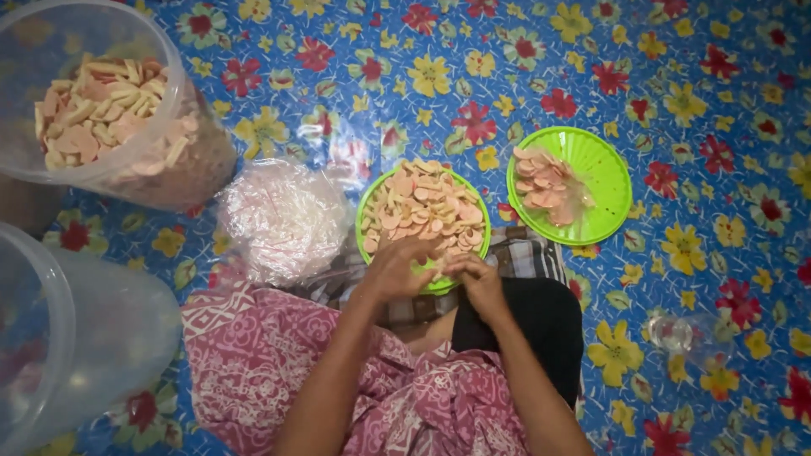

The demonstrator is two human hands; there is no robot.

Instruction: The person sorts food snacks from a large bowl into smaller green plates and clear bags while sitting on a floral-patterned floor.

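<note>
Head view, person seated on a floor covered by a blue plastic sheet printed with red and yellow flowers (726,101). Left hand (397,268) and right hand (478,283) meet at the near rim of a round green plastic basket heaped with pale and pink raw cracker chips (421,209), which rests partly on the lap over a checked cloth (528,253). Left fingers (422,247) are curled and loosely spread over the near chips; right fingers (456,264) are drawn together, seemingly pinching a chip, though the chip itself is hidden, so cannot confirm. A second round green plastic basket (601,181), just right of the first and apart from it, holds a small pile of pink chips only (542,186). A crumpled clear plastic bag (283,218) lies just left of the heaped basket. A large clear plastic tub of mixed chips (110,110) stands at upper left; another clear tub (51,338) at lower left, contents not legible. Judgement: the sorting goes best with few chips lifted at a time, colour checked before release, the heaped basket kept level on the lap, and hands kept low so that brittle pieces do not snap or scatter onto the sheet.
</note>
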